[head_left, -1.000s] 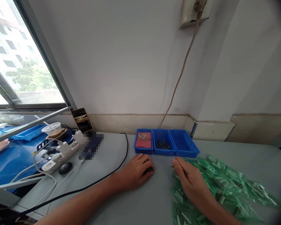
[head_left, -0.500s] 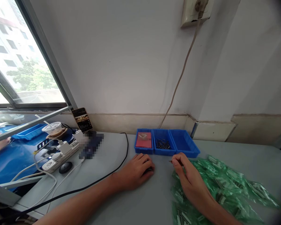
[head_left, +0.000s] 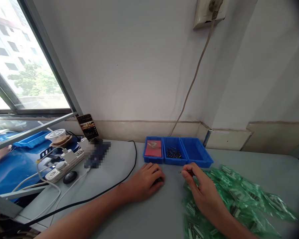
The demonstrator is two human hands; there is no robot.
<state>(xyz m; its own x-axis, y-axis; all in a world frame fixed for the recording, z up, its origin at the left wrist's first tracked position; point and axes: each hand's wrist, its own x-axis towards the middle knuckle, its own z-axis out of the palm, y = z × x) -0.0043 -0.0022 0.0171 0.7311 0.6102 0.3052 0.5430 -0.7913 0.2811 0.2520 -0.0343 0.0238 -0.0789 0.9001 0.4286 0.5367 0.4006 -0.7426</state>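
My left hand (head_left: 147,182) rests on the grey table with its fingers curled. Something dark shows under its thumb, mostly hidden by the fingers. Between the thumb and fingers of my right hand (head_left: 201,189) is a small thin metal pin (head_left: 180,172), its tip pointing left. Behind both hands stand three joined blue bins. The left bin (head_left: 145,158) holds a red card (head_left: 153,152) with small clear pieces on it. Many dark metal pins (head_left: 173,153) lie in the middle bin (head_left: 175,162). Nothing shows inside the right bin (head_left: 195,151).
Green plastic bags (head_left: 249,196) of metal parts lie under and beside my right forearm. A black cable (head_left: 107,190) crosses the table on the left. Further left are a power strip (head_left: 64,166), a black mouse (head_left: 70,177), a phone (head_left: 88,126) and another person's hand (head_left: 0,151).
The metal pin in my right hand sticks out slightly further to the left, and the fingers have shifted a little. My left hand has stayed in place.
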